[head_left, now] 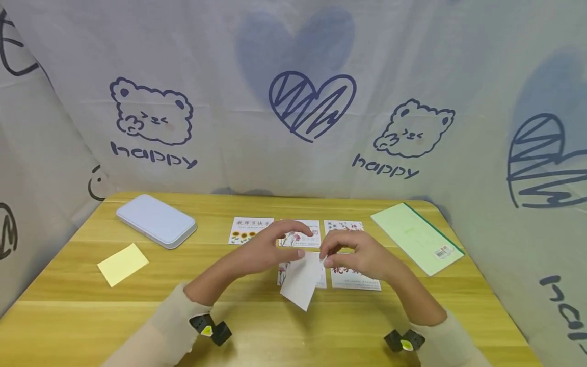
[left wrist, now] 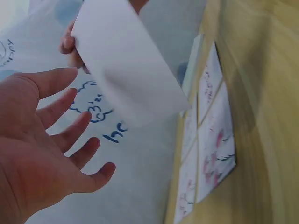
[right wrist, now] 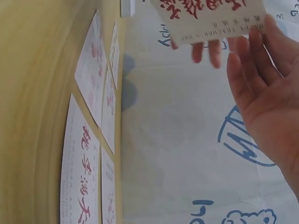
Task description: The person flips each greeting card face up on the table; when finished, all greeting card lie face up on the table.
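A greeting card (head_left: pixel 301 285) hangs tilted above the table, its blank white back toward the head camera. The right wrist view shows its printed face (right wrist: pixel 210 18), with red characters and small lettering. My right hand (head_left: pixel 359 255) pinches the card at its upper right edge between thumb and fingers. Close to the card's other side is my left hand (head_left: pixel 263 250), its fingers spread and loosely bent. In the left wrist view a gap separates those fingers (left wrist: pixel 84 123) from the card. Behind and below lie a sunflower card (head_left: pixel 247 236), pink-flower cards (head_left: pixel 298 239) and a red-lettered card (head_left: pixel 359 280).
A pale blue case (head_left: pixel 156 219) lies at the back left of the wooden table (head_left: pixel 91 316). Nearer on that side is a yellow paper pad (head_left: pixel 123 264). A light green notebook (head_left: pixel 415 239) lies at the right. A printed white cloth (head_left: pixel 229 127) hangs behind the table.
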Demonstrator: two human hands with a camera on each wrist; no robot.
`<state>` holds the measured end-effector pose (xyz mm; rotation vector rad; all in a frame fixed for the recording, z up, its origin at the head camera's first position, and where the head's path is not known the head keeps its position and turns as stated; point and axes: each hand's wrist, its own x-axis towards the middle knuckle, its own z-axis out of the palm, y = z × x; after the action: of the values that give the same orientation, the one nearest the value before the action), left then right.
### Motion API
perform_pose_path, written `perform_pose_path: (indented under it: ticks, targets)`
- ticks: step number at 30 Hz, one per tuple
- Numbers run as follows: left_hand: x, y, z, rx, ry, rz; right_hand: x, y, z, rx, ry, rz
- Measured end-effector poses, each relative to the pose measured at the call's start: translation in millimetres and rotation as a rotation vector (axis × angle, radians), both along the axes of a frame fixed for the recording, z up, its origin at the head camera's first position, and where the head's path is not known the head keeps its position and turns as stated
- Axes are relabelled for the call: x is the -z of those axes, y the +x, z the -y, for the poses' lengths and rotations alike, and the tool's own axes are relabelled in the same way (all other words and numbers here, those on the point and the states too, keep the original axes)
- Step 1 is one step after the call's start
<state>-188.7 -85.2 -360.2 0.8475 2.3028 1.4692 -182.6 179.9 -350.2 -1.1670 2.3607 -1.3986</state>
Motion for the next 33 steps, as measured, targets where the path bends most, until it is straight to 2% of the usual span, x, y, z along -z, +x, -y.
perform_pose_path:
  ticks: [2,6,9,12,15,19,22,26,30,33]
  targets:
    - [-6.7,2.8,3,-0.024,0.021,-0.005,-2.1,0.4,-1,0.09,0.015,0.025]
    - [-15.2,3.7,8,-0.068,0.109,0.052,-1.4,-2.8,-3,0.274,0.049,0.047]
    - [-16.8,1.9,12,-0.118,0.165,0.065,2.6,-7.5,-7,0.365,0.022,0.075]
    - [-15.9,0.3,13,-0.158,0.2,0.073,5.9,-11.4,-10,0.42,-0.03,0.097]
    - [-14.3,-1.0,13,-0.178,0.217,0.08,7.0,-12.8,-10,0.452,-0.09,0.114]
    - [-14.0,-1.6,12,-0.218,0.191,0.046,6.8,-12.7,-9,0.448,-0.139,0.138]
    - [-14.3,-1.4,12,-0.245,0.168,0.016,6.7,-12.0,-8,0.447,-0.103,0.12]
    - [-13.1,-1.7,12,-0.234,0.131,-0.016,6.1,-9.6,-3,0.462,-0.023,0.051]
    - [-11.4,-1.4,10,-0.228,0.094,-0.007,6.5,-6.8,3,0.429,0.01,-0.003]
    - [-10.2,-2.2,9,-0.267,0.144,0.026,7.7,-5.3,6,0.42,0.006,0.002]
